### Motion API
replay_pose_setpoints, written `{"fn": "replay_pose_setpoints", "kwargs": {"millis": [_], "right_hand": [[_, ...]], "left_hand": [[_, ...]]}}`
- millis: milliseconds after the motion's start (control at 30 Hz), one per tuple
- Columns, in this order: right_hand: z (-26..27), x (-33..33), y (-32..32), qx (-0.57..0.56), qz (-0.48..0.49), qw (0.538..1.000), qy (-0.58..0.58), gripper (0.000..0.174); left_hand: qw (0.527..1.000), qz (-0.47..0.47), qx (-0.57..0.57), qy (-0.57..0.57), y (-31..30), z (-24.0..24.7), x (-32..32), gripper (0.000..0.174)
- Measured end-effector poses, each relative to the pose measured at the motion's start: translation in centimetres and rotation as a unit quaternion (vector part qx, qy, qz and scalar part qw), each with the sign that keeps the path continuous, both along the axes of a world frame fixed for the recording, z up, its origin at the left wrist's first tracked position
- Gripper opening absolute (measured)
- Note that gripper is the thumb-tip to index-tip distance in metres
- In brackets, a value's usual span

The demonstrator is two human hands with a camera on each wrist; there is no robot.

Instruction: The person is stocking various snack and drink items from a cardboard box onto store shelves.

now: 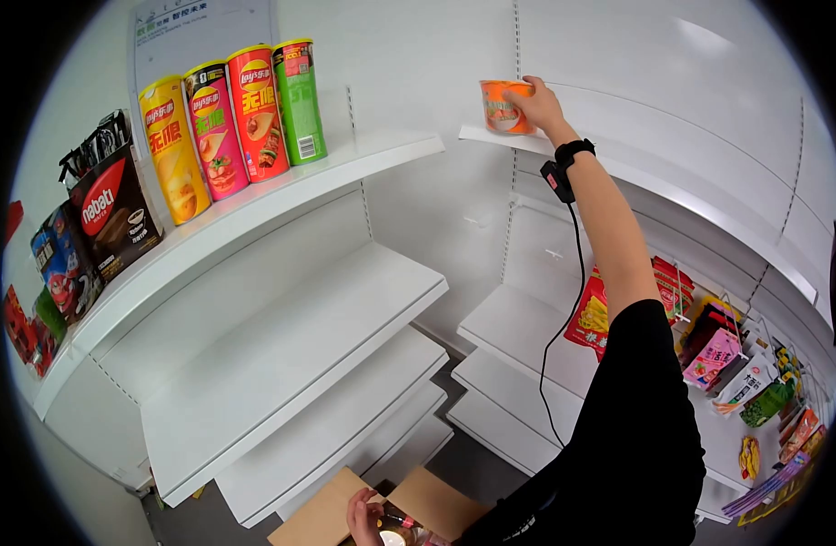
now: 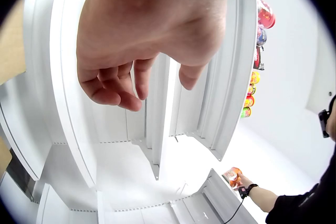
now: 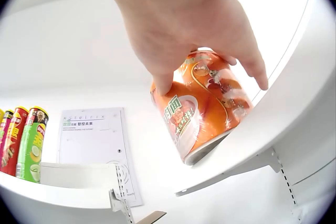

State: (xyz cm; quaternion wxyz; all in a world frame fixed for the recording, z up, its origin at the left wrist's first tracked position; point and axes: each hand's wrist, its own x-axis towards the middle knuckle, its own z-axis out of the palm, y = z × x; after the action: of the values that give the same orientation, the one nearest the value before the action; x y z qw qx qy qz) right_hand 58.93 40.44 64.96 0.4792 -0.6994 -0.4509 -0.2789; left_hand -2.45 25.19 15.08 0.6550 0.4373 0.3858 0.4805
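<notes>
An orange instant-noodle cup (image 1: 504, 107) is at the left end of the top right shelf (image 1: 618, 168). My right hand (image 1: 541, 105) grips it near the rim. In the right wrist view the thumb of my right hand (image 3: 184, 29) lies against one side of the cup (image 3: 207, 103), other fingers over the far side, partly hidden. My left hand (image 1: 364, 517) is low, over an open cardboard box (image 1: 322, 514) with a bottle inside. Holding nothing, my left hand (image 2: 152, 35) hangs with loosely bent fingers in the left wrist view.
Several chip cans (image 1: 252, 114) and a dark wafer bag (image 1: 116, 209) stand on the top left shelf (image 1: 282, 196). Lower white shelves (image 1: 300, 318) are on both sides of the corner. Hanging snack packs (image 1: 714, 359) are at the right, below my right arm. A black cable runs from the right wrist.
</notes>
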Motion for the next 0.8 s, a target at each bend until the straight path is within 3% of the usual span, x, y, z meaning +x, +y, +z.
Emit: {"fn": "replay_pose_setpoints", "kwargs": {"millis": [100,200,400,800], "right_hand": [[0.5,1.6,1.3,-0.061,-0.069,0.996,0.001,0.085],[0.7,2.7,2.1,-0.076,-0.032,0.995,0.063,0.087],[0.4,4.3,4.0,-0.048,-0.030,0.998,0.017,0.089],[-0.1,5.4,6.7,-0.034,-0.028,0.998,0.042,0.088]], "left_hand": [[1.000,0.002,-0.009,0.010,0.1,0.4,0.4,0.045],[1.000,0.009,-0.011,0.013,0.3,0.5,0.8,0.046],[0.999,0.032,-0.006,0.008,1.0,-0.5,1.6,0.048],[0.998,0.035,-0.043,0.001,0.0,0.9,2.2,0.045]]}}
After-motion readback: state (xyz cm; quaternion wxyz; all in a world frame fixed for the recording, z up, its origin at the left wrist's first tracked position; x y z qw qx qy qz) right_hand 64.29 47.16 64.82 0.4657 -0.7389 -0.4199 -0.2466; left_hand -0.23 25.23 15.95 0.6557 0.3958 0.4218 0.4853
